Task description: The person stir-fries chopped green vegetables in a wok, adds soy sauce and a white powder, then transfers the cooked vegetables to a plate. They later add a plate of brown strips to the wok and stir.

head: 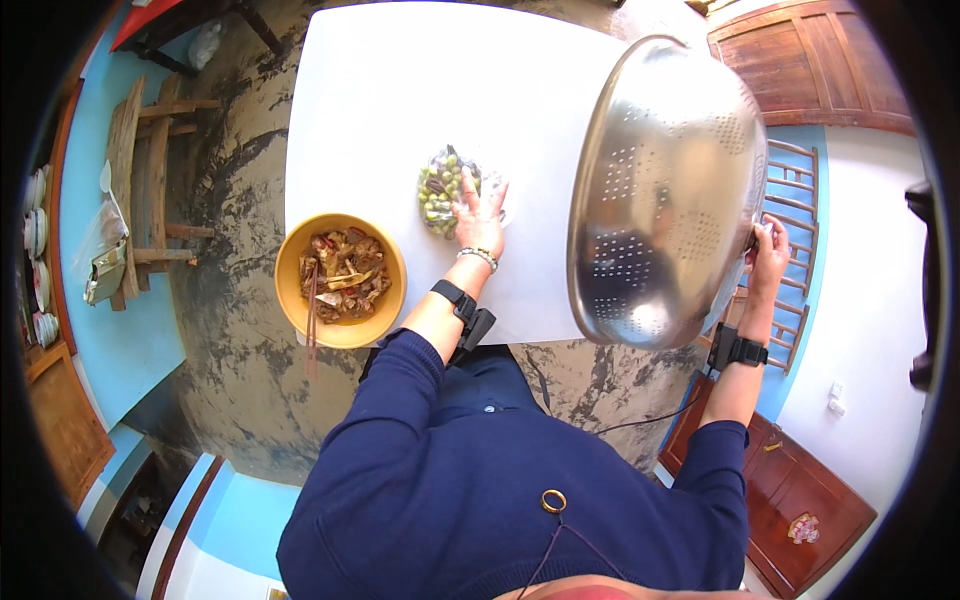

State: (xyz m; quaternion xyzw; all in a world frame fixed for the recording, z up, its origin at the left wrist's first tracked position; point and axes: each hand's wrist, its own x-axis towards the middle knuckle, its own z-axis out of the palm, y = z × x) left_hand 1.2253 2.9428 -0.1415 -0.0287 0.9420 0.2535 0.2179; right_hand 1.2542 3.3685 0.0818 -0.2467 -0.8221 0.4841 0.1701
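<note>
My left hand [480, 221] lies palm down with fingers spread over a clear plastic bag [448, 191] on the white table. Small green round fruits and a few dark elongated pieces show through the plastic. At the right, my right hand [768, 251] grips the edge of a large stainless steel colander [675, 172], tipped up on its side above the right part of the table. Its perforated wall catches reflections. To the left of my left forearm, a yellow bowl [399, 281] holds cooked meat pieces in brown sauce, with chopsticks [312, 307] leaning across its near rim.
The white table [420, 75] has the bowl at its near left corner. A wooden bench [154, 187] is left of it, and a plastic bag [105, 232] hangs there. A dark cable [645, 421] runs from near my right wrist. A wooden ladder-like frame [795, 217] stands at the right wall.
</note>
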